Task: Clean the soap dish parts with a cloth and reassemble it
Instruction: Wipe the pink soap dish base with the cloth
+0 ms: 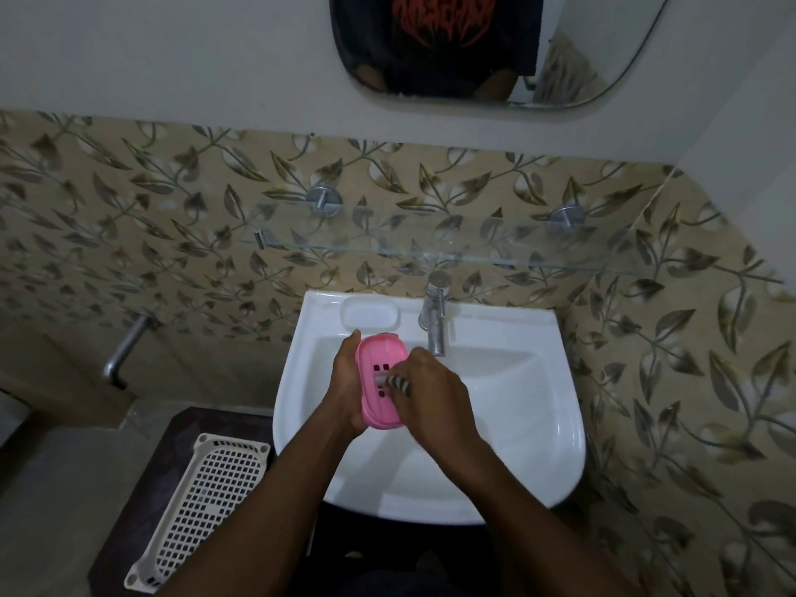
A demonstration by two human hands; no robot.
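Note:
My left hand [344,387] holds a pink soap dish part [379,359] over the white sink [525,407], its fingers curled round the left edge. The part is an oval tray with small drain holes, tilted up towards me. My right hand [435,394] grips a small striped cloth [398,384] and presses it onto the tray's inner face, near the holes. Most of the cloth is hidden under the fingers. No other soap dish part is visible.
A chrome tap [436,321] stands at the back of the sink, right of a moulded soap recess [369,315]. A glass shelf [387,245] hangs above. A white perforated basket [202,480] sits on a dark stand to the left. A mirror [469,49] is on the wall.

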